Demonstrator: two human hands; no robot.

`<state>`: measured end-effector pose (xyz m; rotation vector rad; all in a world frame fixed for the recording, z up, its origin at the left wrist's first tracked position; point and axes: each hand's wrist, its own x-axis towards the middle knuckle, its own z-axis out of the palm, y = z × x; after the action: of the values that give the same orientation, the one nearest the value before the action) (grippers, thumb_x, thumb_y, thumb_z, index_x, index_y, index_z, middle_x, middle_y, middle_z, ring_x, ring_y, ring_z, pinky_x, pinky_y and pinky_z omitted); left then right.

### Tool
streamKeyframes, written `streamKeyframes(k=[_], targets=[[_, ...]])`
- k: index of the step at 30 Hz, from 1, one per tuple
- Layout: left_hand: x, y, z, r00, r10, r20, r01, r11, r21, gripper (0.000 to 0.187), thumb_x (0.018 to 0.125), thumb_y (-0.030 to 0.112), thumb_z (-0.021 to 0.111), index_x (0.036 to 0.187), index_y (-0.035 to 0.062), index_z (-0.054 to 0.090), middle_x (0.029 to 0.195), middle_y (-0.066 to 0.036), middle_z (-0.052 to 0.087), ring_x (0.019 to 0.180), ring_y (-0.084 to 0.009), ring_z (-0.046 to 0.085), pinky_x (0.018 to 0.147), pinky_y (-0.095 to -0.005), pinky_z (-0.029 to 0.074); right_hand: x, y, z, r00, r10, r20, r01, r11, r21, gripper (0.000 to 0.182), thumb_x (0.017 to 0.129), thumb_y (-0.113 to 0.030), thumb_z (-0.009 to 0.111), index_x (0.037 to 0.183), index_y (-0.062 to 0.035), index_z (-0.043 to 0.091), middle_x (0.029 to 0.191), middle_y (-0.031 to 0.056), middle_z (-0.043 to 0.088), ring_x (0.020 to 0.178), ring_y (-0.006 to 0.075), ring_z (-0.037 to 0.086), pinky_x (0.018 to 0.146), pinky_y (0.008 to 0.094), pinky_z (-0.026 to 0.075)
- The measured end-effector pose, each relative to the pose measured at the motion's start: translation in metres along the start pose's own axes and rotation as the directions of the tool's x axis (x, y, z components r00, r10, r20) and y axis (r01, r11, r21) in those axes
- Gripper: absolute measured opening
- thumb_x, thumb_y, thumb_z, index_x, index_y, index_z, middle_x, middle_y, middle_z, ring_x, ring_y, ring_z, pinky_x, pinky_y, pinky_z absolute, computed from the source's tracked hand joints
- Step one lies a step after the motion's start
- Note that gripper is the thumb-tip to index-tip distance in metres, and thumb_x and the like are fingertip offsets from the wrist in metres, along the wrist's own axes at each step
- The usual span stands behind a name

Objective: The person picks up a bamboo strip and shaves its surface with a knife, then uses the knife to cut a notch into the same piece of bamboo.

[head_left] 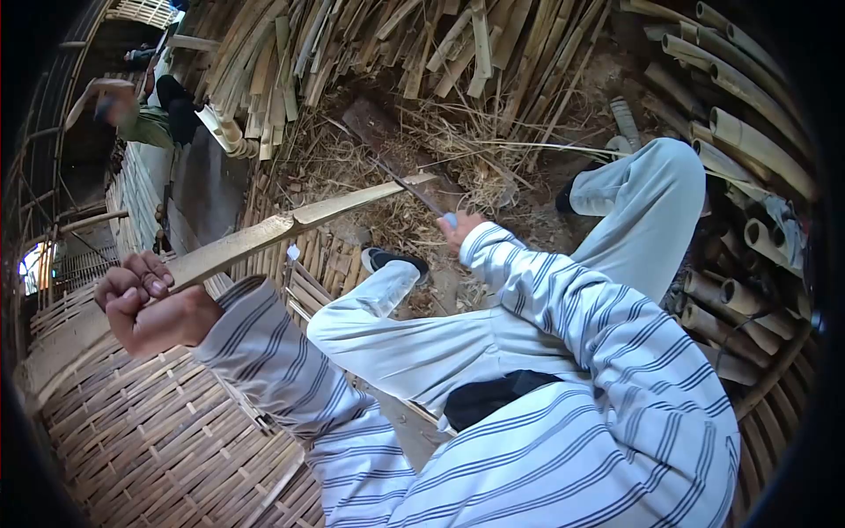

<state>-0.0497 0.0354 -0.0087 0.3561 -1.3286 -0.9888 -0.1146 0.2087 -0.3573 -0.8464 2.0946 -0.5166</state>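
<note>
My left hand is closed around the near end of a split bamboo strip, at the left. The strip slants up to the right, with a notch or node about midway, and its far end lies over the shavings. My right hand grips a knife by its light blue handle. Its thin dark blade points up and left and crosses the strip close to the far end. Just beyond the blade, a dark wooden block lies on the ground among the shavings.
Bamboo shavings cover the ground between my feet. Split bamboo slats are piled at the back, and bamboo poles are stacked on the right. A woven bamboo panel lies at lower left. Another person is at far upper left.
</note>
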Motion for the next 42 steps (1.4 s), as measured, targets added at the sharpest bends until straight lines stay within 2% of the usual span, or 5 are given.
streamKeyframes(k=[9,16,17,31,42], targets=[[0.003,-0.004,0.008,0.998,0.017,0.054,-0.018,1.0,0.015,0.014,0.048,0.011,0.04,0.055,0.0107,0.028,0.051,-0.002,0.025,0.041,-0.0118,0.022,0.038,-0.0229,0.022,-0.067,-0.079,-0.047,0.855,-0.338,-0.395,0.48,0.802,0.354,0.036,0.092,-0.04,0.05,0.099,-0.0042,0.052,0.059,0.0231,0.057,0.056,0.0412,0.061,0.05,0.0452,0.049],[-0.001,0.0,0.005,0.992,0.029,0.126,-0.027,1.0,-0.013,0.015,0.049,0.012,0.041,0.055,0.0119,0.027,0.049,0.0,0.024,0.037,-0.0101,0.024,0.032,-0.0225,0.02,0.067,0.096,0.077,0.983,0.073,0.168,-0.045,0.985,-0.164,0.049,0.094,-0.044,0.03,0.113,-0.0112,0.06,0.104,0.0196,0.063,0.096,0.0424,0.06,0.089,0.0456,0.046],[-0.004,0.001,0.011,0.994,0.021,0.105,-0.016,0.999,-0.041,0.015,0.05,0.012,0.041,0.056,0.0123,0.027,0.048,0.0,0.024,0.037,-0.0094,0.023,0.033,-0.0218,0.02,0.093,0.137,0.142,0.92,0.38,-0.1,-0.38,0.925,0.018,0.055,0.092,-0.049,0.031,0.119,-0.0089,0.057,0.106,0.0229,0.062,0.1,0.0434,0.058,0.093,0.0442,0.044],[0.006,-0.009,0.004,0.991,0.013,0.134,0.001,0.995,-0.103,0.015,0.052,0.01,0.045,0.058,0.0114,0.031,0.048,0.0,0.028,0.038,-0.0097,0.025,0.034,-0.0212,0.023,-0.034,-0.055,-0.014,0.966,-0.151,-0.208,0.236,0.841,0.486,0.051,0.09,-0.05,0.045,0.105,-0.0029,0.055,0.083,0.0294,0.062,0.081,0.0461,0.062,0.07,0.0506,0.05],[0.005,-0.009,0.014,0.997,0.038,0.07,-0.039,0.999,0.008,0.016,0.049,0.012,0.042,0.054,0.0127,0.027,0.049,-0.002,0.025,0.04,-0.0119,0.023,0.038,-0.0237,0.023,0.007,-0.021,0.033,0.963,0.169,-0.208,-0.063,0.897,0.438,0.051,0.09,-0.051,0.044,0.101,-0.0029,0.057,0.089,0.0302,0.061,0.086,0.047,0.059,0.078,0.0506,0.047]])
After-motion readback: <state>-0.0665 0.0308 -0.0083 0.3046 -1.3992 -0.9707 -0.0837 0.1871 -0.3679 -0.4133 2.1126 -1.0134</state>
